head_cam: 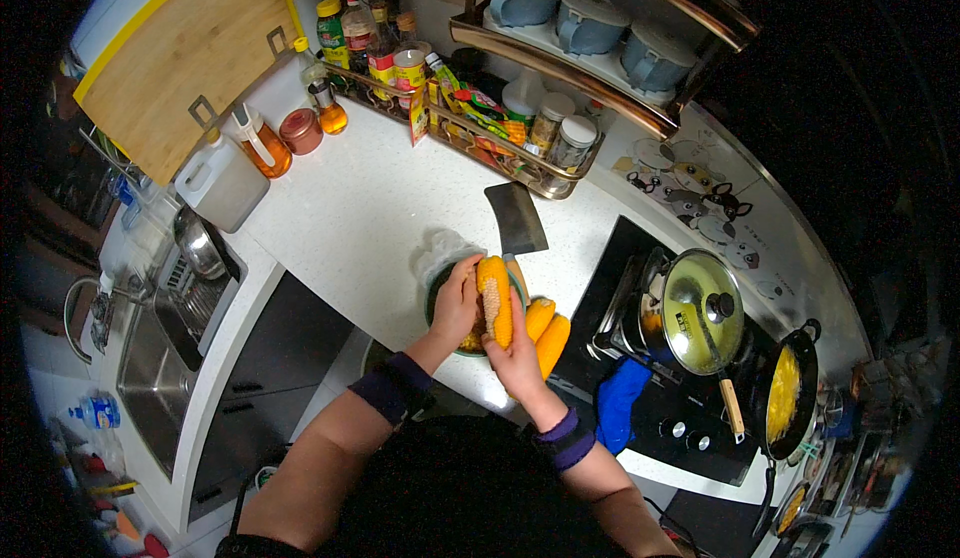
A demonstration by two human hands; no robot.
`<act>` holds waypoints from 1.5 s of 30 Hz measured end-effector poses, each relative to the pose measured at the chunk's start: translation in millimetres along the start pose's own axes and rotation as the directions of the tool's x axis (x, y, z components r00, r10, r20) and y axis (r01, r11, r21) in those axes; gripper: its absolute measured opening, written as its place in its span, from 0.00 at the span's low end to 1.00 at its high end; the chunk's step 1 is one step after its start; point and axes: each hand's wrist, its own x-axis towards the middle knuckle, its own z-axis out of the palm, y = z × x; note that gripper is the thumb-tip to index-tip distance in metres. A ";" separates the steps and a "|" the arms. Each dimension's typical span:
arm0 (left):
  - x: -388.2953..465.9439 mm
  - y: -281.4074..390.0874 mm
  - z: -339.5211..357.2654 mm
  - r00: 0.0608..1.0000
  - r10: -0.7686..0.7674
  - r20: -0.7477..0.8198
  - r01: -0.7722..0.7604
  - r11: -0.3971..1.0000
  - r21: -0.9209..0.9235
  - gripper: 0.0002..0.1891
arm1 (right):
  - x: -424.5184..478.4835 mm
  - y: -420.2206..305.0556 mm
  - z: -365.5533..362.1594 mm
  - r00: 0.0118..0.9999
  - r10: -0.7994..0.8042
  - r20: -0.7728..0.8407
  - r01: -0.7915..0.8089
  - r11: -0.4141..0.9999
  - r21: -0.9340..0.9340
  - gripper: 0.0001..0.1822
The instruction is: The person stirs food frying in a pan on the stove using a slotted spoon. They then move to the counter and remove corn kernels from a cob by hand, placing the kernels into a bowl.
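Observation:
Both my hands hold one ear of corn above a green-rimmed bowl. A strip of kernels is gone from the ear, baring the pale cob. My right hand wraps its lower end and right side. My left hand presses its fingers against the left side. Loose yellow kernels show in the bowl, much of which my hands hide. Two more ears of corn lie on the counter right of the bowl. A cleaver rests behind the bowl, its wooden handle partly covered by the corn.
A crumpled clear plastic bag touches the bowl's back edge. Right is a gas cooktop with a lidded pan, a blue cloth and a wok holding yellow food. Condiment racks line the back; a sink is left.

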 end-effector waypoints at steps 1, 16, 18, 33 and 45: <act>-2.3 5.2 0.6 0.992 -0.123 0.027 0.125 0.988 -0.094 0.17 | 1.1 2.6 -1.2 0.999 -0.033 -0.019 0.033 0.999 0.008 0.45; -26.9 33.2 0.4 0.960 -0.221 0.174 0.250 0.953 -0.170 0.26 | 7.0 -19.5 -15.4 0.981 0.173 0.083 -0.190 0.929 0.316 0.41; -27.0 38.0 -0.5 0.943 -0.263 0.205 0.299 0.939 -0.168 0.29 | 8.1 -24.1 -15.3 0.996 0.090 0.030 -0.094 0.972 0.217 0.38; -17.3 51.0 -6.7 0.932 -0.189 0.309 0.145 0.977 0.158 0.30 | 50.2 7.2 -10.9 0.983 0.185 -0.010 -0.162 0.886 0.434 0.28; -24.3 30.0 2.3 0.974 -0.095 0.207 0.044 0.970 0.240 0.22 | 47.8 12.1 6.0 0.991 0.068 -0.117 -0.038 0.969 0.243 0.26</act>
